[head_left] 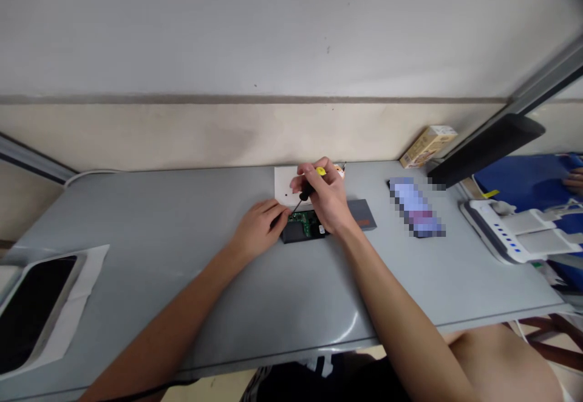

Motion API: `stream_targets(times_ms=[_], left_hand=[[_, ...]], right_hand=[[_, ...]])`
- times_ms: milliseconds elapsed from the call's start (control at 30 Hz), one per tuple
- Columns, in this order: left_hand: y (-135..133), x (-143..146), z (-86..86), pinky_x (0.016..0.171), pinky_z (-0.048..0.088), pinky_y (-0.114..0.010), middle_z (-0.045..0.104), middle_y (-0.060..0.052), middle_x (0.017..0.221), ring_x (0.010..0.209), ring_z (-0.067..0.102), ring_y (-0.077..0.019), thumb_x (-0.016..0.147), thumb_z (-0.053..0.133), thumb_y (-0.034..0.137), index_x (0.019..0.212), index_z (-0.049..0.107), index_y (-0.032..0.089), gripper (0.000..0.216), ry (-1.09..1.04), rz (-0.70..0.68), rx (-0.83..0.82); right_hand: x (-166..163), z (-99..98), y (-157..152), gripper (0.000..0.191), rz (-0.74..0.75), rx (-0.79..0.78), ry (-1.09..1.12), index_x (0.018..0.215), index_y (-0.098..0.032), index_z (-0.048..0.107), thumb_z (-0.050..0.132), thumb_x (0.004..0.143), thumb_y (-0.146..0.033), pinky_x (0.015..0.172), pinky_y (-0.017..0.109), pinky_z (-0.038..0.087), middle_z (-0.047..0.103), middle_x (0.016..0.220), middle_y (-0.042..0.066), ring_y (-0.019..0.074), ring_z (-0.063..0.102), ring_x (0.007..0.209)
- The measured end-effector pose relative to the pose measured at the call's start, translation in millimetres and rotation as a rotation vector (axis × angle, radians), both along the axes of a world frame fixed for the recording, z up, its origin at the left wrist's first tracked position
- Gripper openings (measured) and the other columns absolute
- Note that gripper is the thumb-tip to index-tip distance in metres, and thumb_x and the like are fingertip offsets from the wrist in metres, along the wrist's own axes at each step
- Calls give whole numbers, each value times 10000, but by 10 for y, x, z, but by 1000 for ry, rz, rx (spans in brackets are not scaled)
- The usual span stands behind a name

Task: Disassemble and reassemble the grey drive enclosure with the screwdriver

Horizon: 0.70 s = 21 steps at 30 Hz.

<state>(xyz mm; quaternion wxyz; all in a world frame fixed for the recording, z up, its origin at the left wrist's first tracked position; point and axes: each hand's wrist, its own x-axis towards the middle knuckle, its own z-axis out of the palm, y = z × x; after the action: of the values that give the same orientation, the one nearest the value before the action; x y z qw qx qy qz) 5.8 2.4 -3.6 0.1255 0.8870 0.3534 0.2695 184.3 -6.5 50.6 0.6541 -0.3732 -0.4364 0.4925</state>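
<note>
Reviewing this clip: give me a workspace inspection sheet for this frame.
surface: grey table
job's things: small screwdriver, tip at green circuit board in dark casing; white card behind
clutter: dark grey slab; pixelated object; cardboard box; black panel on white paper
grippers: right hand grips screwdriver; left hand rests at board
cables: white cable by wall
surroundings: beige wall; white device with blue lights; another person's hand
</note>
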Motion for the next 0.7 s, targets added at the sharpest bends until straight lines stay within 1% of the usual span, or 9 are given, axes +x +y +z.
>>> stream_targets(times_ms=[67,133,200,267,400,467,567,633,700], left_hand=[[-2,0,2,841,513,-361,691,-46,914,877,634,-190,1059,430,298,996,679,201,274,-4,-5,-5],[-5,0,8,839,514,-363,700,-49,928,884,638,-193,1059,427,298,1001,682,200,279,-10,-11,-10],[-8,2,16,843,513,-367,706,-55,939,894,641,-197,1059,427,298,995,682,197,282,-13,-11,-16],[-10,5,22,839,512,-368,702,-55,925,885,639,-197,1058,432,299,977,679,193,281,-12,-5,-16],[-9,7,25,839,509,-362,698,-55,935,887,637,-195,1059,432,287,986,680,189,277,-16,-13,-8],[-8,4,25,838,512,-361,698,-57,939,891,639,-195,1058,433,285,997,686,188,277,-16,-20,-7],[-7,0,24,836,515,-362,704,-54,941,885,641,-193,1057,441,290,1014,692,191,273,-10,-19,-8],[-8,1,24,841,516,-363,710,-55,955,892,643,-194,1057,444,291,1021,692,194,269,-7,-16,-6],[-7,2,20,848,515,-366,711,-56,955,900,644,-196,1056,446,293,1011,690,193,268,-7,-12,-2]], right_hand=[[-15,-22,16,469,-21,-1,-12,843,-278,356,677,845,-620,515,261,421,463,661,-76,102,466,525],[-22,-28,30,438,-34,16,-45,859,-283,381,570,892,-676,480,261,365,356,612,-84,106,373,493],[-10,-16,32,442,-17,23,-61,941,-285,476,407,940,-722,508,276,390,366,637,-61,123,399,525],[20,0,23,490,27,16,-50,1031,-278,547,330,965,-712,578,295,452,452,706,-21,136,488,599],[66,-11,4,329,56,29,6,925,-264,517,603,904,-581,684,293,510,571,857,10,142,618,770],[62,-29,5,388,29,16,4,862,-268,410,672,867,-554,640,280,493,569,828,-18,128,612,711],[34,-41,16,496,-27,-15,-19,826,-274,310,684,849,-599,515,261,401,433,649,-80,99,449,517],[23,-31,24,457,-30,6,14,834,-274,362,625,873,-646,489,265,363,358,611,-83,101,374,496],[30,-12,26,405,20,33,90,886,-266,474,518,925,-667,524,277,395,391,648,-55,110,405,537]])
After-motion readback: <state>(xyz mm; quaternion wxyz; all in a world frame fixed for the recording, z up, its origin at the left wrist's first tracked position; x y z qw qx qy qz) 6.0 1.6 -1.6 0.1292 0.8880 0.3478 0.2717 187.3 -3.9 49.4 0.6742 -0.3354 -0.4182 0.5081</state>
